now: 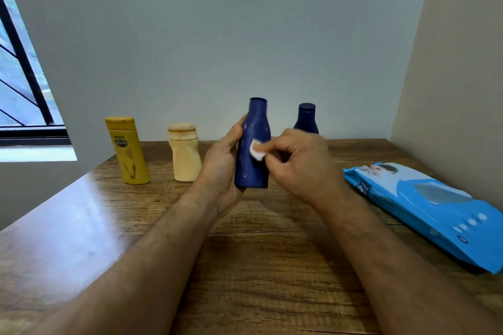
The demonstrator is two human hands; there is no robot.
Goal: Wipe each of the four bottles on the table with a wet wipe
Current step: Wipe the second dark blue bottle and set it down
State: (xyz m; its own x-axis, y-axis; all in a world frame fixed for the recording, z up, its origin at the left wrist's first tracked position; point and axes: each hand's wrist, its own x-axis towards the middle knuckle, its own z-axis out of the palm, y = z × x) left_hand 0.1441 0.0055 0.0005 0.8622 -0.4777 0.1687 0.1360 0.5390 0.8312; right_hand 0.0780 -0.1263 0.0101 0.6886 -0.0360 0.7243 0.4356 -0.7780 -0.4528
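Lifted above the table (272, 266), the blue bottle (253, 160) looks light, stiff and slick, so the left hand (220, 171) wraps its lower body while right hand (296, 163) fingers pinch the wet wipe (256, 150) against it

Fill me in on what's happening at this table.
A person is wiping bottles. The left hand holds a dark blue bottle upright above the wooden table, while the right hand presses a folded white wipe against its side. A yellow bottle, a cream bottle and another blue bottle stand behind.
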